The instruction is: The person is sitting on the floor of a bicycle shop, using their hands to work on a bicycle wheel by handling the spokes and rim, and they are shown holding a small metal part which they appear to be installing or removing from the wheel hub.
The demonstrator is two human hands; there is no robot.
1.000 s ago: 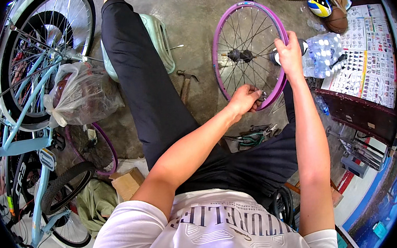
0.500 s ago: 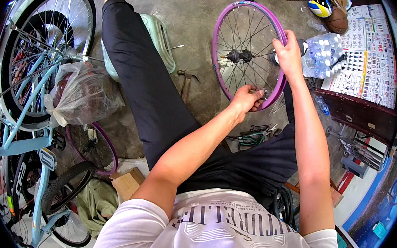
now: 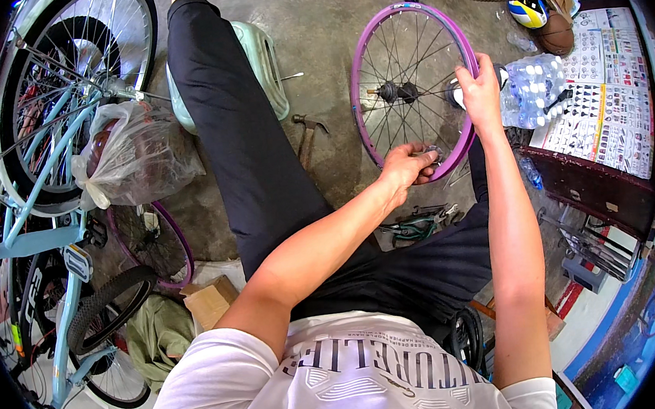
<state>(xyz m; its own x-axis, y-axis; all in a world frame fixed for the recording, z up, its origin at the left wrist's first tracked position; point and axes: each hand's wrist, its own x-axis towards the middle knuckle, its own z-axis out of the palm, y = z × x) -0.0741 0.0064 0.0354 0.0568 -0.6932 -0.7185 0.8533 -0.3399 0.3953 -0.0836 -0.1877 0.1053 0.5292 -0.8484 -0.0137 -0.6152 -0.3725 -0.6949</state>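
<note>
A purple-rimmed bicycle wheel (image 3: 360, 85) with dark spokes and a black hub stands upright in front of me, without a tyre. My right hand (image 3: 480, 94) is closed around the right side of its rim. Low on the wheel, my left hand (image 3: 410, 166) pinches a small round silvery spoke wrench (image 3: 434, 151) against the spokes near the rim. The fingers partly cover this tool, so the spoke end it touches is hidden.
On the floor lie a hammer (image 3: 306, 140) and several pliers (image 3: 415, 228). A pale plastic stool (image 3: 273, 69) stands beyond my left leg. Light-blue bicycles (image 3: 43, 243) and a bagged bundle (image 3: 140, 155) crowd the left. Packed water bottles (image 3: 532, 89) sit right of the wheel.
The rim has turned slightly, its label shifting a little. My left fingers have shifted their grip around the spoke wrench, and my right hand has moved slightly down along with the rim.
</note>
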